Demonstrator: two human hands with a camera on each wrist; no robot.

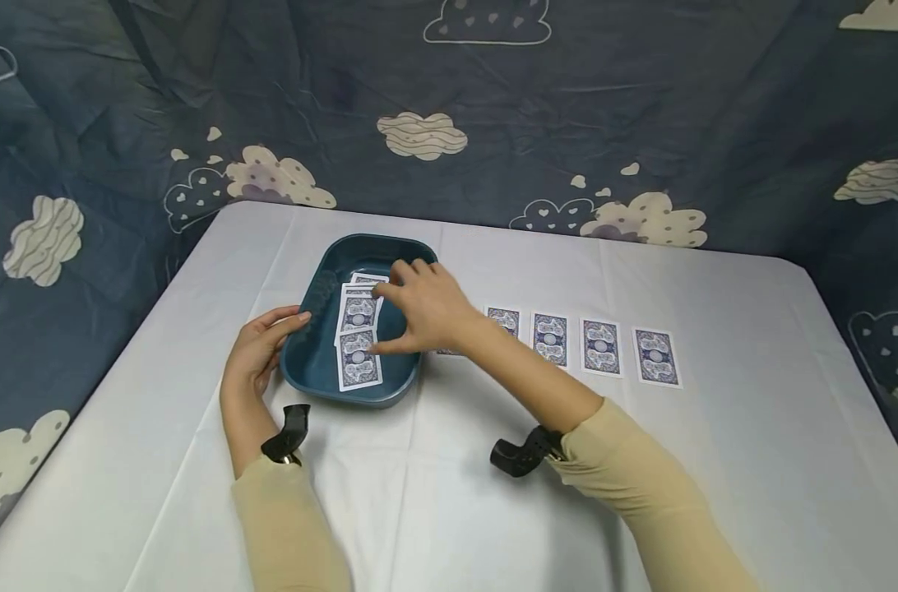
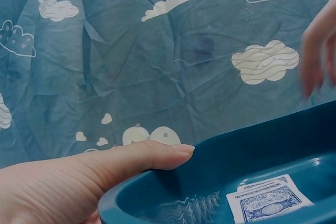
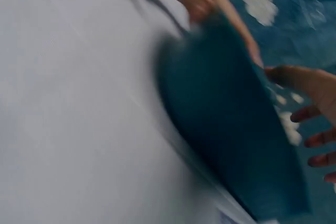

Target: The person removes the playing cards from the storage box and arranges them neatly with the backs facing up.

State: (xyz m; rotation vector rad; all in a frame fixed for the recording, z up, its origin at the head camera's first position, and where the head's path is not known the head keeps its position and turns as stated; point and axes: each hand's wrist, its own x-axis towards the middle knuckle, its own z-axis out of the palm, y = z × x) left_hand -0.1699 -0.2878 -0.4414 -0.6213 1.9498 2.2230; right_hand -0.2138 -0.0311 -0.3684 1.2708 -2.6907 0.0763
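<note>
The left hand [image 1: 259, 349] holds the blue tray [image 1: 312, 366] by its left side, while the right hand [image 1: 428, 308], with thumb and fingers wide apart, is above the overlapping cards [image 1: 360, 362] inside this tray, and other cards [image 1: 600, 347] lie in a row on the white tabletop [image 1: 752, 427].

The person's left forearm [image 1: 245, 423] reaches forward, and the left grip [image 1: 258, 349] pinches, its thumb [image 2: 152, 157] stretched out on top while the other fingers are mostly hidden below. The right forearm [image 1: 538, 374] slants forward and leftward, the right grip [image 1: 428, 308] back upward, thumb well apart from slightly bent, spread fingers.
</note>
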